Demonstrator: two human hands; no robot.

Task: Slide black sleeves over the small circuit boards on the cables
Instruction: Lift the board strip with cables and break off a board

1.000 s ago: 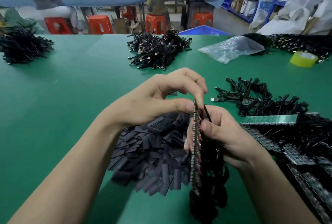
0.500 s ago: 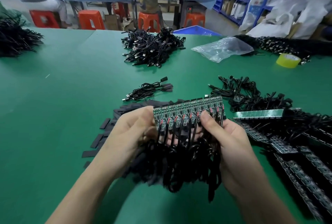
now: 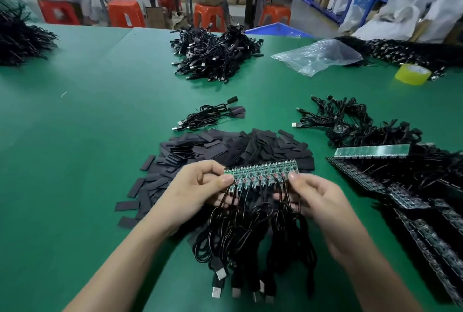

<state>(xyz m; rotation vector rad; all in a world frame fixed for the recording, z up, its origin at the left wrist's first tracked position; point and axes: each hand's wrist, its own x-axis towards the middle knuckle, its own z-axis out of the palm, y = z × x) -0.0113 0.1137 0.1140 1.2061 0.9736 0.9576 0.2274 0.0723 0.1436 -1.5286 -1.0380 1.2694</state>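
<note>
While left hand (image 3: 198, 186) and right hand (image 3: 318, 194) pinch the board strip (image 3: 260, 170), its cables (image 3: 250, 231) overlie sleeves (image 3: 225, 146).

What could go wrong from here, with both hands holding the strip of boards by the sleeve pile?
1. The left hand and right hand pinch the strip of boards only near its ends, so flexing it could strain the wire joints.
2. The cables hanging beneath loop together, so pulling one board free may drag its neighbours.
3. Those cables hang right by the pile of black sleeves and could sweep some aside.
</note>
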